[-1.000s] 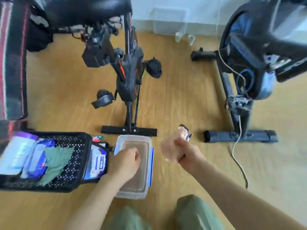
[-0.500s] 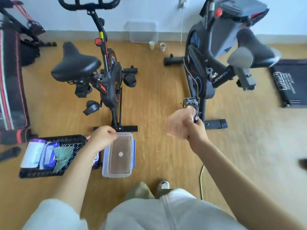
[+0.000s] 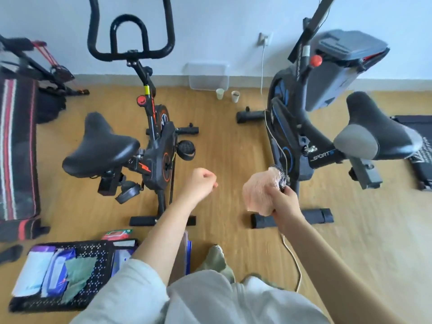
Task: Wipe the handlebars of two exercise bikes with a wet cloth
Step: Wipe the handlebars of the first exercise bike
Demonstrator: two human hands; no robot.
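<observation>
Two exercise bikes stand on the wooden floor. The black and orange bike (image 3: pixel 159 146) is on the left, its black looped handlebars (image 3: pixel 131 43) raised near the wall. The black and blue bike (image 3: pixel 301 127) is on the right; its handlebars are out of frame above a grey console (image 3: pixel 346 52). My right hand (image 3: pixel 285 204) is shut on a pink cloth (image 3: pixel 259 190), held in front of the right bike's base. My left hand (image 3: pixel 198 183) is a loose fist holding nothing, between the two bikes.
A black basket (image 3: pixel 98 256) of wipes and cloths sits at lower left, a clear water tub (image 3: pixel 187 251) mostly hidden behind my left arm. A striped bench (image 3: pixel 16 146) lies far left. A clear box (image 3: pixel 208 76) and two cups (image 3: pixel 228 94) stand by the wall. A white cable (image 3: pixel 294 260) trails on the floor.
I have risen from a crouch over the water tub, so the view now takes in both bikes. My left hand left the tub and lifted; my right hand kept the pink cloth.
</observation>
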